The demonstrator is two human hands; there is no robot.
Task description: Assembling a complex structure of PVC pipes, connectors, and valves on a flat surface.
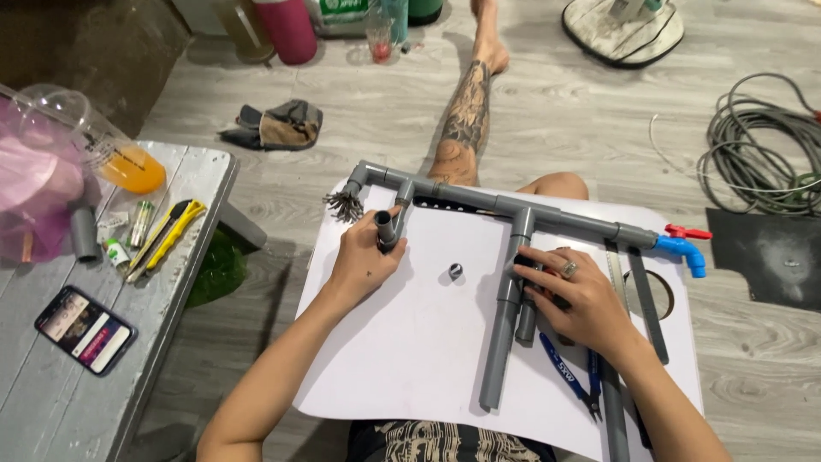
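Grey PVC pipe frame [505, 205] sits across your white board [410, 342], mostly joined, blue tap [684, 251] already on. Your left hand [363, 261] grips a short elbow piece [386, 229]; your right hand [573, 299] presses the long branch [505, 325]. A small fitting [456, 271] lies loose.

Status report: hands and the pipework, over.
Left hand gripping short grey elbow pipe. Right hand resting on grey pipe assembly. Small fitting loose on white board between the hands.
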